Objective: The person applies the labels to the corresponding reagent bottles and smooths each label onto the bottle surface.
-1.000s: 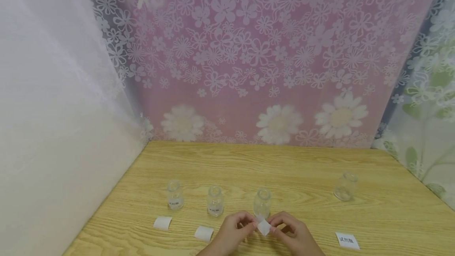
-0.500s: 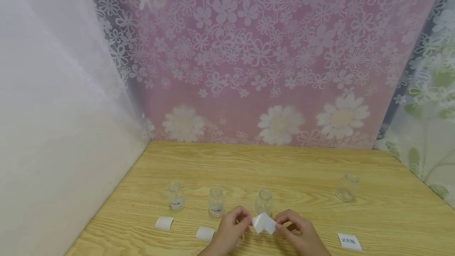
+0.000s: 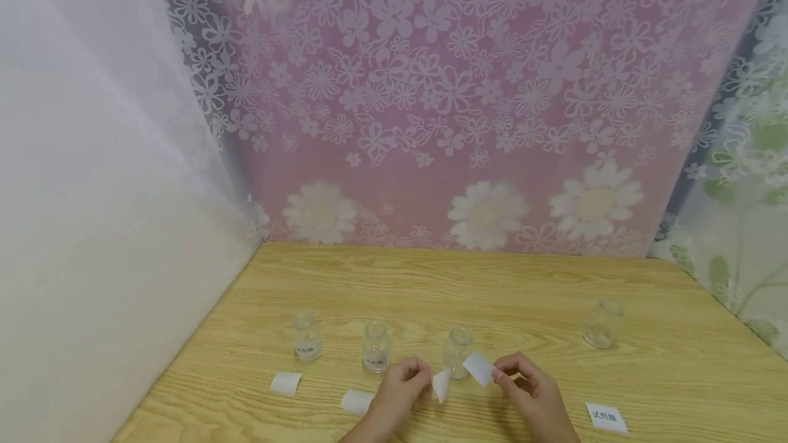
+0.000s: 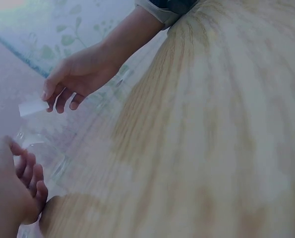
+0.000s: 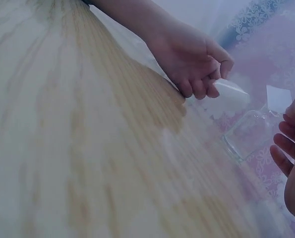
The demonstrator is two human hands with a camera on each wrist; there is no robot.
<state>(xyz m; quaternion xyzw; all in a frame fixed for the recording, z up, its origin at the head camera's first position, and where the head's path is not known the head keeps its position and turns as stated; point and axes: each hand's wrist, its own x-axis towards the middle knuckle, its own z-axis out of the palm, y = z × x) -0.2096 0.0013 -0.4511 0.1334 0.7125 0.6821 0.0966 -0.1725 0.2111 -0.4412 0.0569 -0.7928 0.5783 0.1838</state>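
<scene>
The left hand [image 3: 400,392] had its grip narrowed to a pinch on a curled white piece [image 3: 440,385], and the right hand [image 3: 531,392] also had a narrow grip, on the edge of a white square [image 3: 479,368]. Both were held in the air close to a clear bottle [image 3: 457,357], which stood upright on the desk [image 3: 492,292], right of a labelled bottle [image 3: 376,349]

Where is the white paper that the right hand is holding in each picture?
Head view: the white paper is right of centre, low down, at the right hand's fingertips.
Left wrist view: the paper is near the left edge, just above halfway up.
Right wrist view: the paper is near the right edge, just above halfway up.
Shared landmark: the clear glass bottle close by the paper.
</scene>
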